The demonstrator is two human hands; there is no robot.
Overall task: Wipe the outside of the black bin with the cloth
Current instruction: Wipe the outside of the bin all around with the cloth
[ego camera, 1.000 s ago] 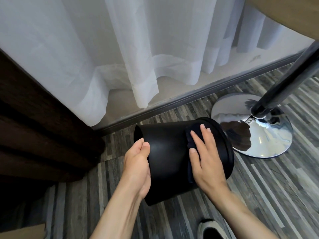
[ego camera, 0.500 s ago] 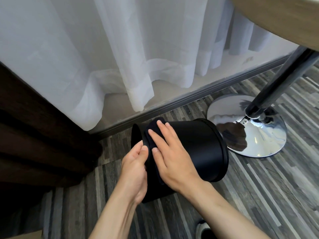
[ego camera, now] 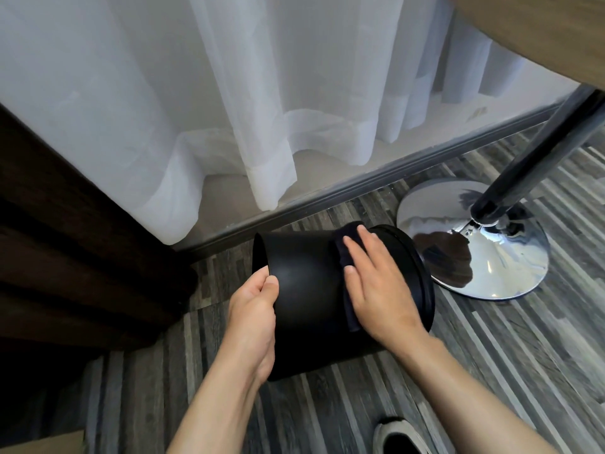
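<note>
The black bin (ego camera: pixel 307 290) lies tipped on its side over the wood-pattern floor, its narrower base end toward the left and its wider rim end toward the right. My left hand (ego camera: pixel 253 316) grips the base end, thumb on the edge. My right hand (ego camera: pixel 376 283) lies flat on the bin's upper side near the rim end, pressing a dark cloth (ego camera: pixel 343 253) against the wall. Most of the cloth is hidden under the palm; a strip shows along the fingers and below the hand.
A chrome round table base (ego camera: pixel 491 253) with a dark pole (ego camera: pixel 537 152) stands just right of the bin. White curtains (ego camera: pixel 262 109) hang behind, above a grey baseboard. Dark wooden furniture (ego camera: pixel 65 240) fills the left. A shoe (ego camera: pixel 399 437) shows at the bottom edge.
My right hand with the cloth slid from the bin's left base end back to the right rim end. The left hand kept its grip on the base end.
</note>
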